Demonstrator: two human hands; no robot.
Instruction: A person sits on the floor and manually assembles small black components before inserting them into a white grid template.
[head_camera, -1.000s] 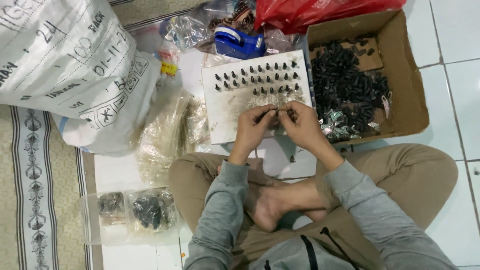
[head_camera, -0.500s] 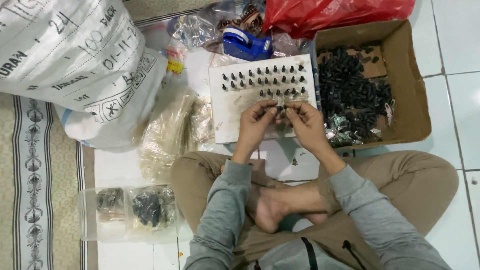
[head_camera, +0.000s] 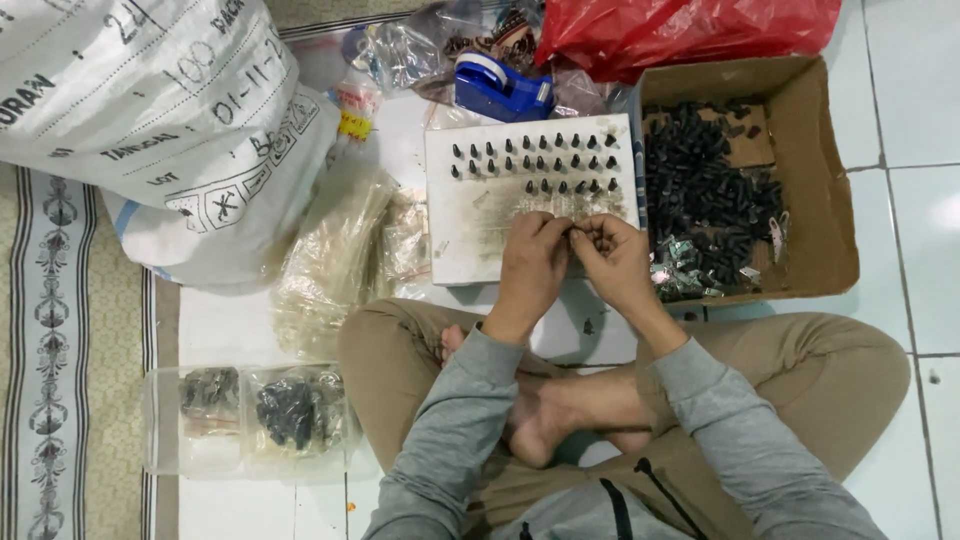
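Right between the two hands sits a tiny dark piece (head_camera: 572, 232), pinched where the fingertips of both meet, just above the near edge of the white board (head_camera: 480, 235). The left hand (head_camera: 532, 262) curls its fingers closed around one side of it, and the right hand (head_camera: 612, 258) closes on the other side, thumb and forefinger pressed to it; the piece itself is too small to make out its shape. Both hands hover over the board, which lies flat on the tiled floor and carries rows of small black pegs (head_camera: 530, 160) standing upright across its far half. Just to the right of the board, touching it, is an open cardboard box (head_camera: 815, 190) heaped with loose black parts (head_camera: 705, 190). Beyond the board lie a blue tape dispenser (head_camera: 503, 88) and a red plastic bag (head_camera: 690, 30). To the left are clear plastic bags (head_camera: 335, 260), a large white woven sack (head_camera: 150, 110), and nearer, a clear container (head_camera: 250, 418) holding more dark parts. The person sits cross-legged, bare feet tucked under the forearms.
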